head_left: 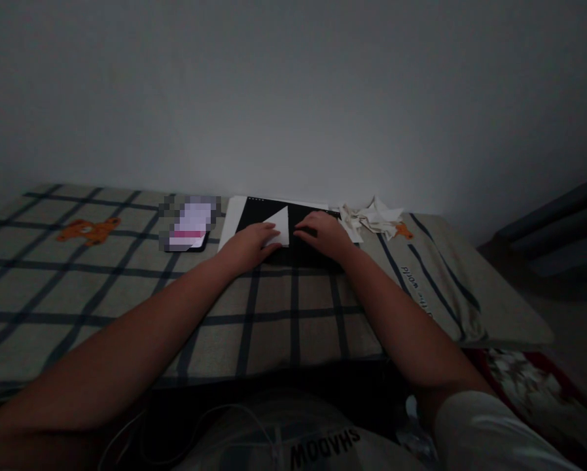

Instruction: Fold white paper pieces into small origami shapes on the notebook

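A small white piece of paper [282,226], folded to a triangular point, lies on a black notebook or folder [254,212]. My left hand [249,248] is on its left side, fingers over the paper and thumb near its lower edge, holding it. Just right of the paper, my right hand [327,237] hovers over or rests on the black surface. Its fingers are curved, with a narrow gap between fingertips and thumb, and I see nothing in them. White sheets [231,212] stick out from beneath the black cover on the left.
Left of the notebook lies a phone [192,222] with a lit, blurred screen. Crumpled white paper [374,216] sits to the right. Everything rests on a checked cloth [126,288] against a plain wall [293,98]. A thin white cable [224,409] runs near my lap.
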Motion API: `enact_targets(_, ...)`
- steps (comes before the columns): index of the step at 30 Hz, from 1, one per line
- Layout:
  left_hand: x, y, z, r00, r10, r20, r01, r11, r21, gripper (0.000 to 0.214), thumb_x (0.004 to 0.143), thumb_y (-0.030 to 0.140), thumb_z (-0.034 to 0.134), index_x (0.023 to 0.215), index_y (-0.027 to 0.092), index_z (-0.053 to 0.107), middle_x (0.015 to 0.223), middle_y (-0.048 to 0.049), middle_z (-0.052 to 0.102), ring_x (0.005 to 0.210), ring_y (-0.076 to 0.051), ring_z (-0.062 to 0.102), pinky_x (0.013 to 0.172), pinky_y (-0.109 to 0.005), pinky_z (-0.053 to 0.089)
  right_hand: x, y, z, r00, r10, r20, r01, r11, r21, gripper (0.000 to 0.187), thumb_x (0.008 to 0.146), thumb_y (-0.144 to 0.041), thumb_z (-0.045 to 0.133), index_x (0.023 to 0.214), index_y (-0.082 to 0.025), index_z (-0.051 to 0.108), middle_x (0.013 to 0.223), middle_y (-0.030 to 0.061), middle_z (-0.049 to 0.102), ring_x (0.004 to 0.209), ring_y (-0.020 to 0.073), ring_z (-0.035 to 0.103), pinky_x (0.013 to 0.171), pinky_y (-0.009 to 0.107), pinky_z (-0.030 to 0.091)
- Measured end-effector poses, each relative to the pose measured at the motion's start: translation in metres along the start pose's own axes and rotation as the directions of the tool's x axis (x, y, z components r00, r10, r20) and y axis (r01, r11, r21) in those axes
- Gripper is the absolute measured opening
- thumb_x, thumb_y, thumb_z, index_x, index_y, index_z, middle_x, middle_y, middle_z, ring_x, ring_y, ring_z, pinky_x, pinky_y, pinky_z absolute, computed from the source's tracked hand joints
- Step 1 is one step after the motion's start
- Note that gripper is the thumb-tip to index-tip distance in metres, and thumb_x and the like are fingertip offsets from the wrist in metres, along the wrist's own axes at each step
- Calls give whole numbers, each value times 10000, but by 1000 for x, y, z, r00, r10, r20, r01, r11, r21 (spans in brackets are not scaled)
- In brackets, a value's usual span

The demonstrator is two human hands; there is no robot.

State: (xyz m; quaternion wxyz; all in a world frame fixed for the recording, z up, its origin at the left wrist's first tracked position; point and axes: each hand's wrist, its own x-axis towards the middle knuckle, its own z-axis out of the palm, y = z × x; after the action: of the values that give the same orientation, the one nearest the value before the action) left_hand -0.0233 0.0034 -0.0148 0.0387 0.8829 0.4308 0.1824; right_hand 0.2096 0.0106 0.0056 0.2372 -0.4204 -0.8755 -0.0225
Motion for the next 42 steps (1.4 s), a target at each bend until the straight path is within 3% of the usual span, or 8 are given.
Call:
enact_targets(5, 3, -1, 4, 1000, 10, -4, -10, 995, -101, 400, 924, 392, 390, 1146, 188, 654, 1286, -95, 585, 1201, -237, 521, 1039, -388, 365, 1, -8, 15, 980, -193, 44, 184, 971, 155, 312, 873, -397, 560, 1080, -190, 667, 1115, 85, 652, 1039, 198, 552, 883, 345, 411)
enact_targets(10, 2, 4, -2, 999, 0, -33, -4, 995, -101, 422, 927, 421, 385, 1141, 182, 659, 1229, -94, 623, 1170, -237, 538, 1006, -376, 397, 0, -7, 17, 984, -165, 71, 153, 977, 149, 231, 913, -240, 481, 1010, -172, 679, 1007, 67, 691, 957, 172, 573, 855, 313, 411)
enact_targets(15, -1, 8, -10, 993, -60, -99, 58, 998, -19, 410, 880, 467, 477, 1133, 207, 668, 1267, -91, 603, 1169, -274, 536, 958, -401, 423, 0, -9, 10, 993, -114, -33, 117, 984, 131, 241, 918, -270, 469, 977, -162, 676, 956, 74, 687, 911, 184, 568, 840, 319, 412)
enact_targets(22, -2, 8, -17, 961, -200, -193, 185, 978, -92, 395, 932, 395, 365, 1069, 216, 689, 1039, -77, 710, 951, -248, 640, 806, -338, 458, 2, -14, 5, 960, -52, -276, 102, 980, 170, 280, 870, -312, 552, 1111, -174, 589, 1099, 112, 607, 1066, 225, 519, 917, 365, 401)
enact_targets(26, -3, 11, -20, 934, -254, -250, 215, 961, -174, 397, 922, 414, 377, 997, 203, 704, 922, -71, 723, 834, -232, 639, 712, -299, 440, 1, -14, 7, 978, -134, -162, 163, 970, 183, 267, 852, -404, 579, 997, -183, 617, 1020, 96, 626, 996, 226, 536, 890, 371, 402)
enact_targets(31, -1, 9, -21, 876, -360, -321, 255, 911, -326, 386, 903, 431, 410, 846, 174, 693, 752, -43, 686, 705, -199, 595, 629, -277, 405, -1, -14, 5, 979, -201, -36, 204, 972, 115, 424, 817, -509, 593, 1109, -203, 623, 1121, 98, 613, 1057, 242, 518, 898, 381, 376)
enact_targets(35, 2, 5, -17, 847, -453, -277, 277, 822, -499, 383, 876, 460, 442, 750, 157, 640, 695, -35, 638, 673, -184, 562, 596, -274, 411, -2, -13, 4, 978, -208, -15, 209, 978, 13, 473, 791, -494, 633, 1172, -216, 602, 1169, 102, 587, 1076, 259, 501, 892, 391, 361)
enact_targets(42, 9, 4, -1, 861, -489, -140, 132, 480, -868, 348, 838, 347, 499, 1107, 136, 566, 997, -90, 673, 864, -207, 618, 756, -346, 510, -1, -11, 5, 974, -221, -51, 218, 974, -58, 255, 865, -333, 562, 1096, -252, 635, 1144, 83, 598, 1067, 240, 499, 879, 391, 339)
